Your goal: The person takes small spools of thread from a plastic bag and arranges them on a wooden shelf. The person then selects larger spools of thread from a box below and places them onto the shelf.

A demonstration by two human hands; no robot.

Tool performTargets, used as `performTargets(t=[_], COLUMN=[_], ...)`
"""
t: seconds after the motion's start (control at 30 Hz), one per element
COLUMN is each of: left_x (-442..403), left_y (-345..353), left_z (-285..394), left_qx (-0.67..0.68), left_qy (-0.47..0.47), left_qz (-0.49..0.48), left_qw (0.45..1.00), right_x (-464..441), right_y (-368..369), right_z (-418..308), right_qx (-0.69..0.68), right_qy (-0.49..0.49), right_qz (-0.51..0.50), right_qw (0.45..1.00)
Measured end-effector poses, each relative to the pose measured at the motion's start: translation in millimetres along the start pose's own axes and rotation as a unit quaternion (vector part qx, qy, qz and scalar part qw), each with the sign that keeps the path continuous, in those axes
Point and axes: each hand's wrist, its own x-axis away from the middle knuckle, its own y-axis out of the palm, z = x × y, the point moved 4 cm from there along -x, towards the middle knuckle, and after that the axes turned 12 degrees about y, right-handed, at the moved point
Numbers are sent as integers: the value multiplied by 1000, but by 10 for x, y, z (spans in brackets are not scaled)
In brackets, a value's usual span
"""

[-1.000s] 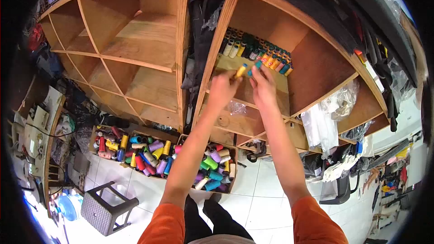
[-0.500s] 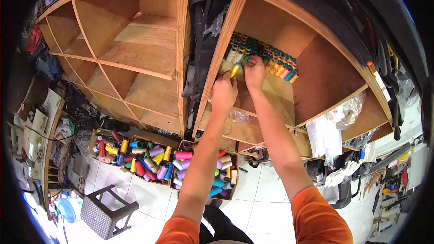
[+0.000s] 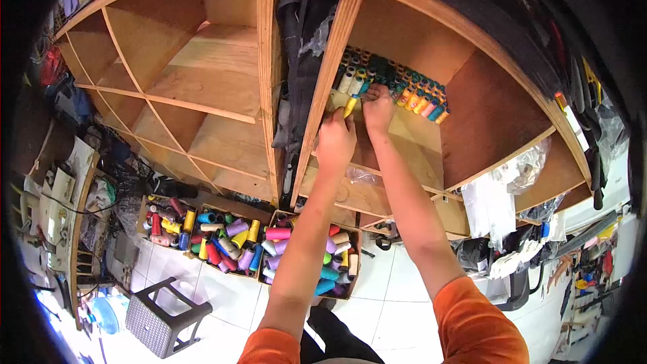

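Note:
My left hand is closed around the lower end of a yellow thread spool inside the wooden cubby at the right. My right hand is just beside it, fingers curled in against the front of the stacked thread spools; whatever they pinch is hidden. That stack has several rows in dark green, orange, yellow and teal. White spools stand at its left end, just beyond my left hand. Bare plywood shelf shows in front of the stack.
Cardboard boxes of loose, many-coloured thread cones stand on the tiled floor below. A wooden shelf unit is at the left, parted from mine by dark cloth. Plastic bags hang at the right. A grey stool stands lower left.
The view has shifted slightly. Both hands stay at nearly the same place by the stack, the left still holding the yellow spool.

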Motion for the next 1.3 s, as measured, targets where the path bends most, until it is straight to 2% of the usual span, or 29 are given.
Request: performTargets(t=[0.03,0.17,0.27,0.3,0.37,0.47,0.57,0.6,0.63,0.67,0.73,0.83,0.87,0.97,1.0,1.1,1.3], left_x=[-4,-12,-6,-12,22,55,55,48,44,48,45,32,32,31,35,37,32], left_y=[0,3,-29,-31,-23,-2,7,-12,-32,-14,5,15,17,-21,-26,-44,-44], left_z=[6,9,38,40,38,10,16,32,41,18,13,12,15,62,68,66,72], left_qx=[5,-2,-4,0,2,-2,11,23,35,23,-3,-22,-25,-31,-26,-22,-25], left_qy=[12,-42,-36,-25,-10,-2,12,28,43,14,-10,-33,-39,-70,-65,-55,-65], left_qz=[6,-30,-25,-13,-11,-32,-40,-36,-33,-65,-57,-43,-39,-50,-42,-30,-44], left_qw=[1000,999,999,1000,1000,999,999,999,998,998,998,998,998,996,997,998,997], right_x=[-11,11,-19,40,370,591,613,615,592,577,520,276,201,-41,-97,-104,-121], right_y=[21,-46,3,-99,-509,-550,-539,-533,-518,-499,-449,-402,-450,-240,-184,-154,-40], right_z=[30,23,339,203,-254,-261,-175,-169,-162,-138,-75,-102,-151,130,135,116,224], right_qx=[2,-4,-112,-181,-308,-278,-283,-276,-268,-259,-283,-197,-121,17,8,82,81], right_qy=[-4,20,54,119,247,181,164,220,220,223,220,156,86,61,72,17,-40], right_qz=[2,-3,-18,-89,-227,-299,-241,-268,-266,-263,-256,-158,-110,3,12,42,39], right_qw=[1000,1000,992,972,890,895,914,896,899,902,898,955,983,998,997,996,995])
